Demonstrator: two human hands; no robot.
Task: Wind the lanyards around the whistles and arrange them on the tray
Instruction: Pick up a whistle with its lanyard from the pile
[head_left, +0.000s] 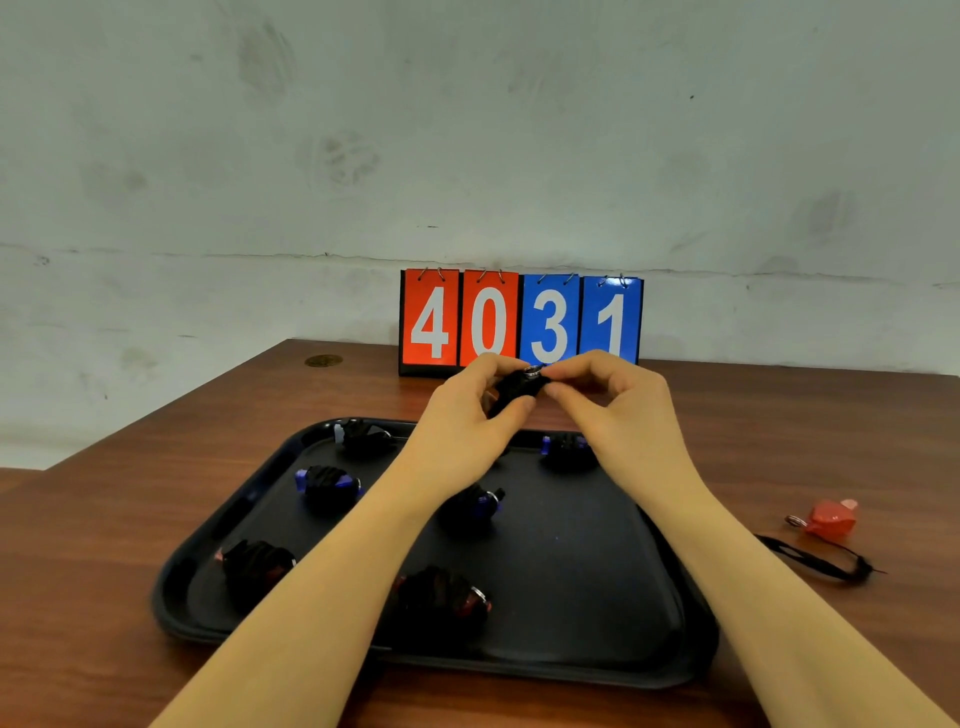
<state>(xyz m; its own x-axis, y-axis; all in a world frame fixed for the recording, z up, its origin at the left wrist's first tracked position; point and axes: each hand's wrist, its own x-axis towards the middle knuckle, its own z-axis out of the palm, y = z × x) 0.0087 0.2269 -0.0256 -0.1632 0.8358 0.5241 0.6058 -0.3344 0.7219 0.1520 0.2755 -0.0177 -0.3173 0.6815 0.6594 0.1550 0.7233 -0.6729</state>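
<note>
So, hands: a black-wrapped whistle is pinched between the left hand and right hand, above the tray's far edge.
Tray: six wound whistles are laid out on it.
Tabletop: a red whistle with loose lanyard is left right of the tray.

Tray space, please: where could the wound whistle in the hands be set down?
The tray is bare along its right side, below the far-right bundle and right of the middle bundle. Its left half is crowded with bundles. Both hands hold the whistle.
</note>
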